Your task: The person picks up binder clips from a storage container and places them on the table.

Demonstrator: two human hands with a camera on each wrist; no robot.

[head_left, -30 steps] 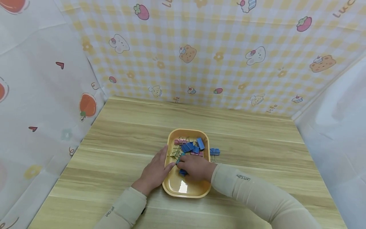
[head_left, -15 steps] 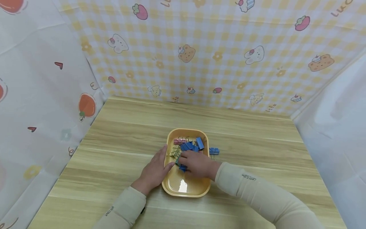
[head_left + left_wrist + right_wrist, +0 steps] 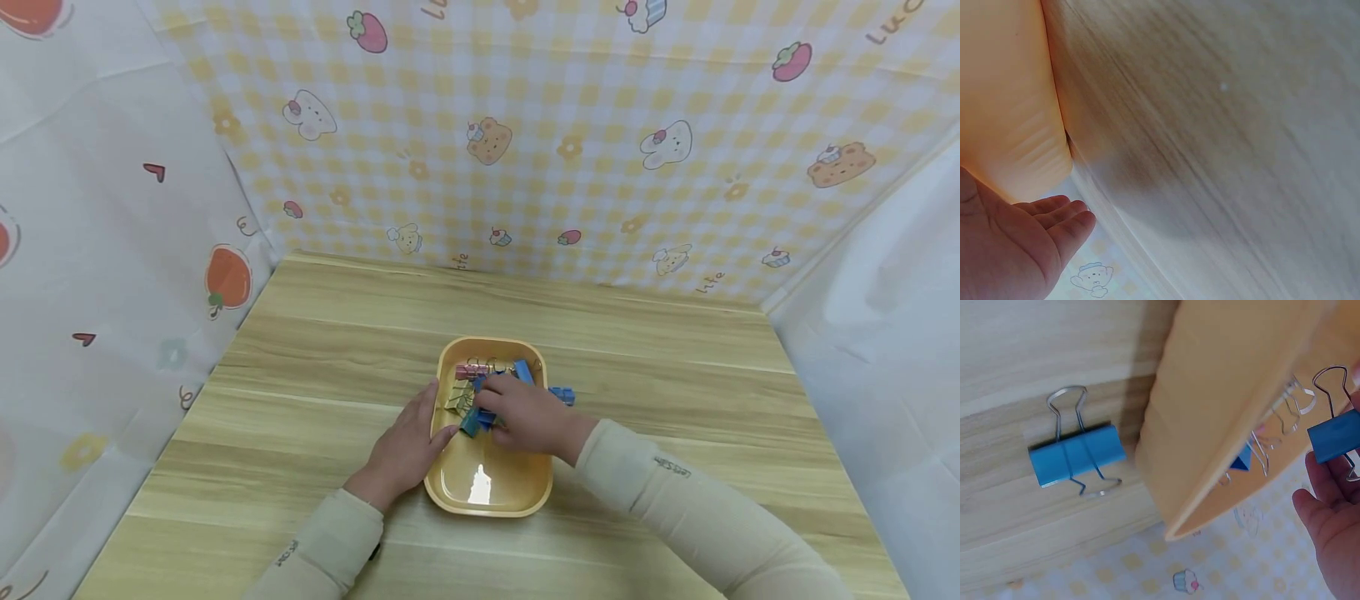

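A yellow tray (image 3: 491,507) holds several binder clips. My left hand (image 3: 405,454) lies along the tray's left side with its fingers extended, thumb at the rim; the left wrist view shows these fingers (image 3: 1071,234) straight beside the wall. My right hand (image 3: 528,414) is inside the tray, its fingers holding a blue binder clip (image 3: 1335,435), partly hidden from the head camera. Close to its fingertips lie a teal binder clip (image 3: 469,423) and a yellow-green one (image 3: 457,398). Farther back are a pink clip (image 3: 471,372) and another blue clip (image 3: 523,372).
Outside the tray, against its right side, a blue binder clip (image 3: 1077,455) lies on the wooden table (image 3: 337,350). A yellow checked cloth (image 3: 570,192) hangs behind the table, with white cloths at both sides. The tray's near part shows bare floor.
My right hand has shifted from the tray's middle toward the back and slightly right, and a blue clip has moved back with it. The teal clip is now uncovered. My left hand stays put.
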